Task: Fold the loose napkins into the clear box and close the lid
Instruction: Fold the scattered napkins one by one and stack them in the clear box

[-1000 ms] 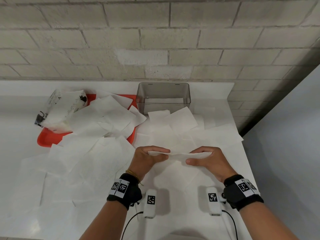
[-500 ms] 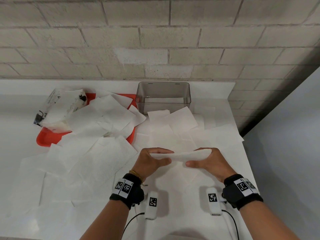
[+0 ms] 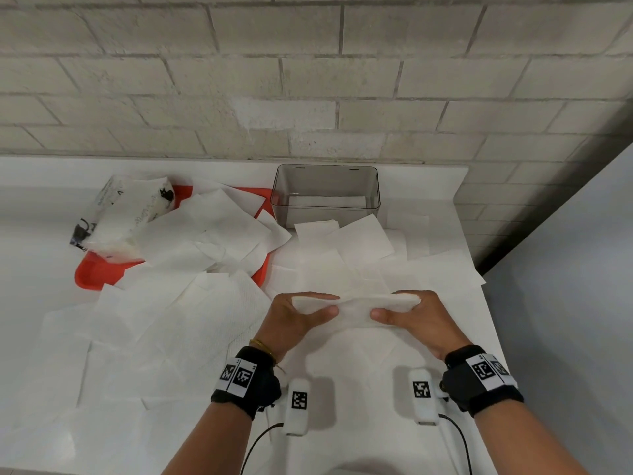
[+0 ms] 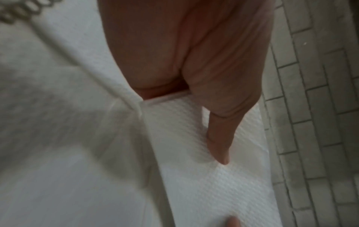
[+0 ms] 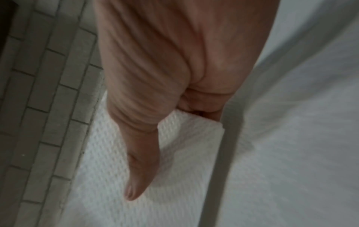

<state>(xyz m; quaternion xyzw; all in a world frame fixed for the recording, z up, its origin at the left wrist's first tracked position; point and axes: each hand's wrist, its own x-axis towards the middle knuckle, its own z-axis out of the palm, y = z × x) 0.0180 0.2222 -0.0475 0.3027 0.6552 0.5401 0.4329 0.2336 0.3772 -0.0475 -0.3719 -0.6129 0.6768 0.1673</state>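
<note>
A folded white napkin (image 3: pixel 354 308) is held level above the counter, near its front. My left hand (image 3: pixel 301 311) pinches its left end and my right hand (image 3: pixel 404 311) pinches its right end, thumbs toward me on the near face. The left wrist view shows the left thumb lying across the embossed napkin (image 4: pixel 194 169); the right wrist view shows the right thumb on the napkin (image 5: pixel 174 161). The clear box (image 3: pixel 325 195) stands open against the back wall, with a white napkin lying inside. Many loose napkins (image 3: pixel 191 303) cover the counter. No lid is in view.
A red tray (image 3: pixel 99 272) at the back left lies under napkins and a torn napkin wrapper (image 3: pixel 126 214). The white counter (image 3: pixel 370 389) ends at the right, past my right hand. A brick wall rises behind the box.
Both hands have lifted the folded napkin a little and tipped it from edge-on toward flat; it now shows more of its near face. Nothing else on the counter moved.
</note>
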